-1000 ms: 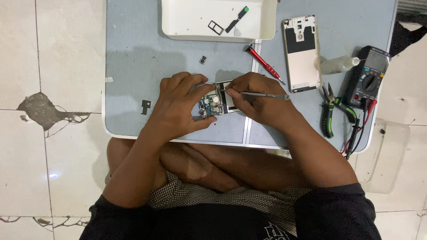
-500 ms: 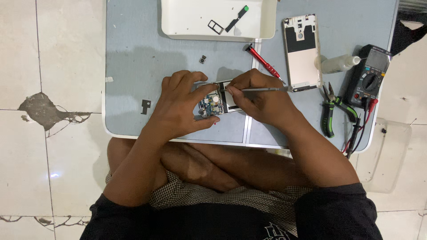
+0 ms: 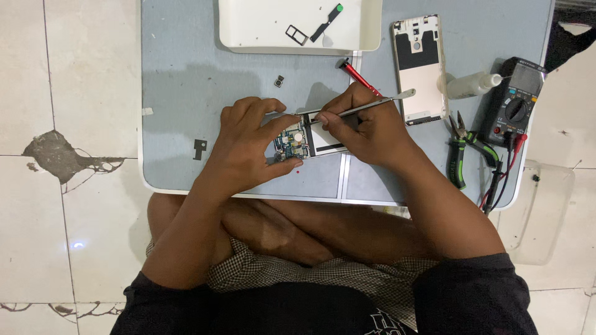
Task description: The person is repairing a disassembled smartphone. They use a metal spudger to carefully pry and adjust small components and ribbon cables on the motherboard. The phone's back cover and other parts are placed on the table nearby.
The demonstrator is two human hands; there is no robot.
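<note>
Soft, even light falls from above. The picture is sharp. The white plastic tray [image 3: 248, 37] casts a dark shadow on the grey-blue table [image 3: 180, 93].

The opened phone [image 3: 304, 141] is largely covered: the left hand [image 3: 248, 146] hides its nine o'clock end and the right hand [image 3: 366, 127] its three o'clock end, so only a strip of circuit board and white panel shows. The tip of the metal tool [image 3: 372, 105] is too small to tell whether it touches the board. The white tray [image 3: 366, 31] is cut off at twelve o'clock by the frame edge. The red screwdriver [image 3: 355, 73] disappears behind the right hand. The table [image 3: 180, 74] runs out of view at twelve o'clock.
</note>
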